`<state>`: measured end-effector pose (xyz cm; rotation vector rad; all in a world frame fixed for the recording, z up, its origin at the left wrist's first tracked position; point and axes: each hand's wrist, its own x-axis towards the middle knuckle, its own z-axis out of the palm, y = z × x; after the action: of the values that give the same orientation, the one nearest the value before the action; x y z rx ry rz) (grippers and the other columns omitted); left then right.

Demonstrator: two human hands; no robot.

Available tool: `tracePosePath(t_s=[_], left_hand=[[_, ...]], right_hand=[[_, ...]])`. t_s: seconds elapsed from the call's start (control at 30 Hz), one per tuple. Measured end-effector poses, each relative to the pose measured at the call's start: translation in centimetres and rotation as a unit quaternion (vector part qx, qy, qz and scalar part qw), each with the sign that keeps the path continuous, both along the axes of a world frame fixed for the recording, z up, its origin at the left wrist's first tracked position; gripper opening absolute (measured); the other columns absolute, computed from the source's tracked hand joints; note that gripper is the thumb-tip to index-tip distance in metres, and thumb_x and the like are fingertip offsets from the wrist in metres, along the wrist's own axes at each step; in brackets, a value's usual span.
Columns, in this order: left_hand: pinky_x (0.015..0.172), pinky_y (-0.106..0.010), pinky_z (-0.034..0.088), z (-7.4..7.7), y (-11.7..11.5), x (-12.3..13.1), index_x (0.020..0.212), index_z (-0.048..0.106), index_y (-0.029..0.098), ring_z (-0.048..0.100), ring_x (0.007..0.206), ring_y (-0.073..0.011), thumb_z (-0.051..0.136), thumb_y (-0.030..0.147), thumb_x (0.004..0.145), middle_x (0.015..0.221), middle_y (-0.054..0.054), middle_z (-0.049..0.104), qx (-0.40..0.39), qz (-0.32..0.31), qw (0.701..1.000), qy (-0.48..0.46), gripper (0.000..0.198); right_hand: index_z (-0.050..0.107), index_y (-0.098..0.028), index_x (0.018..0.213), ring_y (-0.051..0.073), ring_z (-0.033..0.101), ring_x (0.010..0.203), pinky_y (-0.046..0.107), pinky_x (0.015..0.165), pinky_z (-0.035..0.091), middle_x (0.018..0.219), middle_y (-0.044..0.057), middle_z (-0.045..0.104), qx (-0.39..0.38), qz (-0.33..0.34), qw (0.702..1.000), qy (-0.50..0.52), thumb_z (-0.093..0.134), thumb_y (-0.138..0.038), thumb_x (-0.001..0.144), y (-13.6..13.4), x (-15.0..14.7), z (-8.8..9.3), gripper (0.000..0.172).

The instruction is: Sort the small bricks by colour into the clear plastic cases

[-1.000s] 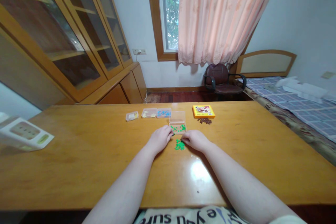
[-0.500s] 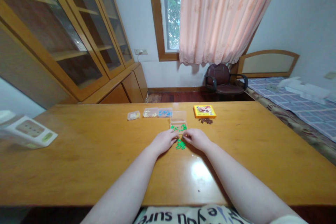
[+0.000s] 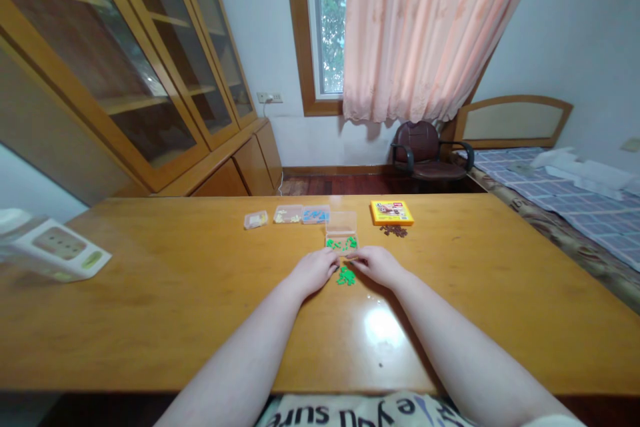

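Note:
A clear plastic box (image 3: pixel 341 223) with its lid raised stands in the middle of the table, and small green pieces (image 3: pixel 353 242) lie inside it. At its front left corner is my left hand (image 3: pixel 318 269), its fingers curled together. My right hand (image 3: pixel 376 265) is at the front right corner, thumb and fingers drawn close and pointing left. Whatever either hand pinches is too small or hidden to make out. On the table just below my fingertips lies a loose heap of green pieces (image 3: pixel 346 276).
Beyond my hands are a box of cream pieces (image 3: pixel 288 215), a box of blue pieces (image 3: pixel 315 215) and a smaller clear case (image 3: pixel 256 220). A yellow box (image 3: pixel 392 213) stands behind scattered brown pieces (image 3: pixel 394 231). A white carton (image 3: pixel 65 249) is at far left.
My right fingers have shifted slightly and lie straighter toward the box's front edge. My left hand stays nearly in place. The view has moved a touch.

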<state>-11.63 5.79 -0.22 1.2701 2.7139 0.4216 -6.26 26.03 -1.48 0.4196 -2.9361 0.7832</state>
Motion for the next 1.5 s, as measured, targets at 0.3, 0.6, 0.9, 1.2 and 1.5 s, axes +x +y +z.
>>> tracePosePath(t_s=[0.3,0.6,0.9,1.2,1.5], left_hand=[[0.083,-0.027,0.046,0.1,0.0,-1.0,0.094,0.061,0.019,0.058,0.090,-0.0163,0.047,0.022,0.089,0.096,-0.004,0.062,0.152,0.034,0.987,0.046,0.015],[0.083,-0.029,0.047,-0.6,-0.4,-1.4,0.097,0.063,0.021,0.058,0.092,-0.0175,0.050,0.022,0.087,0.098,-0.004,0.061,0.155,0.043,0.986,0.050,0.016],[0.078,-0.023,0.044,-0.6,-0.4,-0.7,0.099,0.065,0.029,0.056,0.087,-0.0146,0.052,0.026,0.087,0.094,0.000,0.057,0.036,-0.086,0.996,-0.013,0.018],[0.076,-0.025,0.044,-0.5,-0.1,-0.6,0.090,0.064,0.024,0.057,0.085,-0.0157,0.055,0.025,0.084,0.095,-0.001,0.059,0.037,-0.039,0.998,-0.016,0.011],[0.074,-0.026,0.045,-0.6,-0.2,-0.7,0.089,0.064,0.021,0.059,0.082,-0.0162,0.053,0.023,0.083,0.091,-0.003,0.060,0.046,-0.029,0.998,-0.017,0.012]], right_hand=[[0.071,-0.028,0.101,0.016,0.064,0.084,0.023,0.073,0.043,0.094,0.002,0.073,0.058,0.064,0.996,-0.014,0.052,-0.031,0.088,-0.4,-0.1,-0.3,0.023],[0.072,-0.022,0.088,0.015,0.064,0.078,0.022,0.067,0.040,0.086,0.003,0.072,0.062,0.037,0.997,-0.008,0.056,-0.026,0.084,-0.5,0.2,0.1,0.017],[0.069,-0.021,0.078,0.014,0.061,0.068,0.022,0.060,0.037,0.077,0.003,0.070,0.056,0.015,0.998,-0.008,0.058,-0.024,0.081,-0.5,0.3,0.3,0.012],[0.068,-0.017,0.098,0.016,0.061,0.073,0.024,0.070,0.043,0.081,0.007,0.069,-0.049,-0.149,0.981,0.116,0.050,-0.030,0.088,-0.1,-0.7,-0.4,0.024],[0.072,-0.023,0.090,0.015,0.061,0.070,0.023,0.064,0.041,0.080,0.002,0.071,-0.027,0.000,1.000,-0.009,0.054,-0.030,0.083,0.4,0.0,0.1,0.020]])
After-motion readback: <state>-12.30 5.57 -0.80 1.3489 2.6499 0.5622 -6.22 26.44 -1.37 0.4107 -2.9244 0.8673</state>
